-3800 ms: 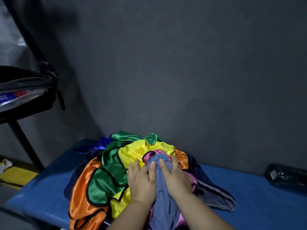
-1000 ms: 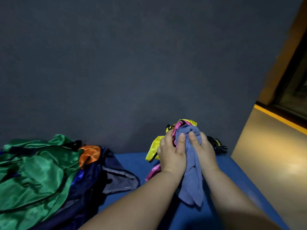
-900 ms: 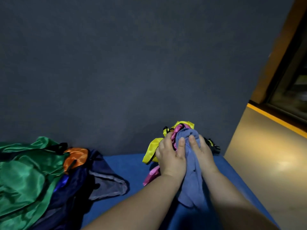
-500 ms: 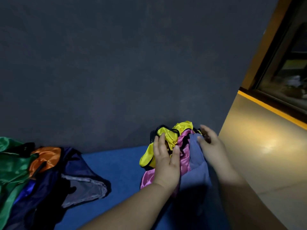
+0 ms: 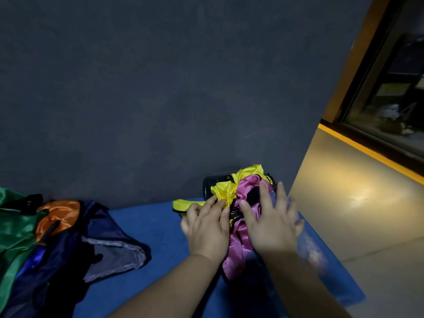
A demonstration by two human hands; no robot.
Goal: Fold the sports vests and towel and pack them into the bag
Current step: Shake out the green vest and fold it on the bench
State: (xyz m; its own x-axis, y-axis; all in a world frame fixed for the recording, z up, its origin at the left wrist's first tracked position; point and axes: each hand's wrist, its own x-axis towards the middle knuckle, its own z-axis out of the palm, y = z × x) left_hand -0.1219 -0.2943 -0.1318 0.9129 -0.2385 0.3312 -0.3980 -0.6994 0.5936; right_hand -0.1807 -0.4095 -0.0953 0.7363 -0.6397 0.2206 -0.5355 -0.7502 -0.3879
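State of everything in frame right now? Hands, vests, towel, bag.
yellow vest, crumpled, unfolded
pink vest, crumpled, unfolded
left hand, open, resting on yellow vest
right hand, open, spread over pink vest and towel
towel, mostly hidden under right hand
bag, behind the vests, opening not visible
pile of vests, heaped unfolded on mat, left
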